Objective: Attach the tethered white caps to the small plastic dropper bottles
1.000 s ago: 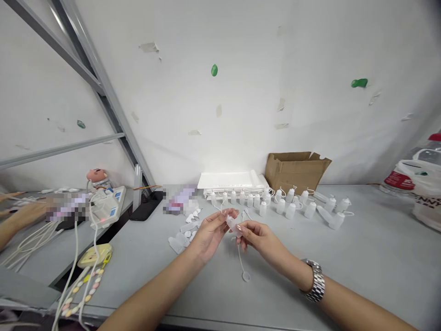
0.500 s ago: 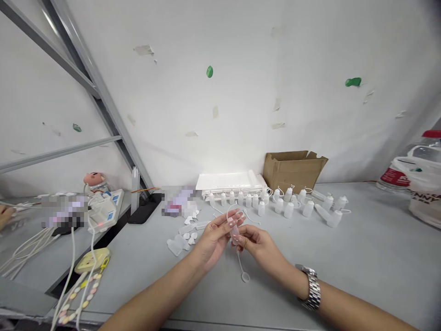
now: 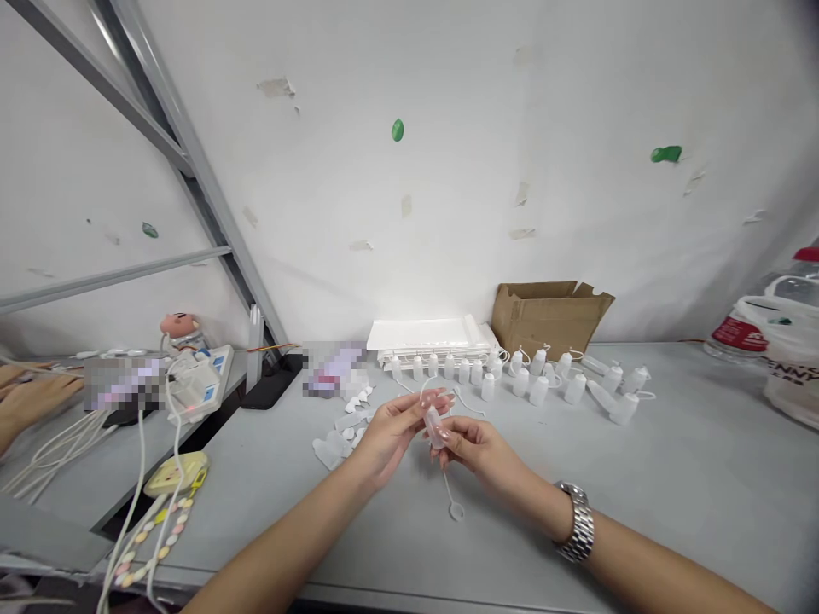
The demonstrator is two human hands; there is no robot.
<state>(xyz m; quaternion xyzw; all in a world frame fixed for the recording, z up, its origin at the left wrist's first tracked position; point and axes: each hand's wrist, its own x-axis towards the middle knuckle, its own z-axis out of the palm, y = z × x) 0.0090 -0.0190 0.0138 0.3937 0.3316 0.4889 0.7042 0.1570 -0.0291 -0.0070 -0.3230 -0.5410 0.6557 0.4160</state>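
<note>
Both of my hands meet over the middle of the grey table (image 3: 671, 477). My right hand (image 3: 477, 448) pinches a small translucent white bottle (image 3: 435, 426) upright at its lower part. My left hand (image 3: 393, 431) has its fingertips closed on the bottle's top, where a thin white loop arches over it. A white looped cord (image 3: 451, 499) lies on the table just below my hands. Behind them, several finished small white bottles (image 3: 537, 384) stand and lie in a loose row. Small white caps and parts (image 3: 345, 426) are scattered to the left.
A white stack of trays (image 3: 432, 337) and an open cardboard box (image 3: 550, 315) sit against the wall. A plastic bag and a bottle (image 3: 777, 341) stand at far right. Power strips and cables (image 3: 185, 392) lie at left, where another person's hand (image 3: 29, 401) rests.
The bottle in my hands has turned from tilted to more upright, and my left fingers have shifted onto its top. The other person's hand at far left has come back into view.
</note>
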